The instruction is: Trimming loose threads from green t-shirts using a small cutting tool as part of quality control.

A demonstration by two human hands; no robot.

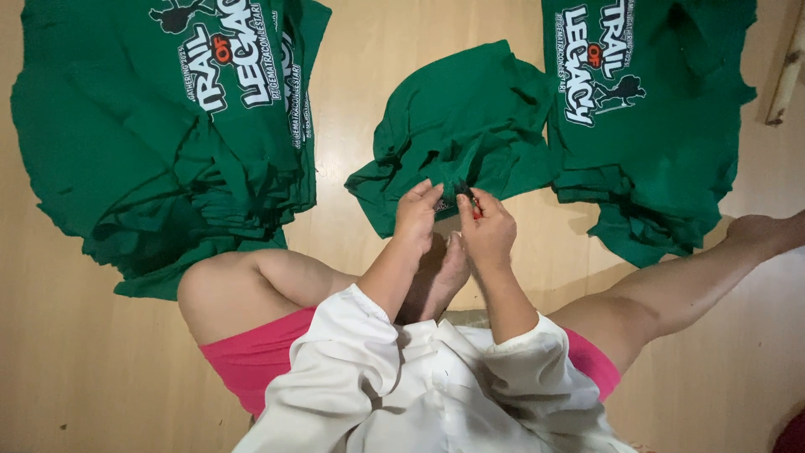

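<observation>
A crumpled green shirt [470,117] lies on the wooden floor in front of me. My left hand [417,216] pinches its near edge. Beside it, my right hand [486,231] grips a small red-handled tool [472,204], probably thread snips, at the same edge of the cloth. Both hands are close together, almost touching, above my folded foot.
A thick pile of green printed shirts [168,126] lies at the left, another pile [646,109] at the right. My bare legs spread to both sides on the floor [67,377]. A pale wooden stick [786,80] leans at the far right edge.
</observation>
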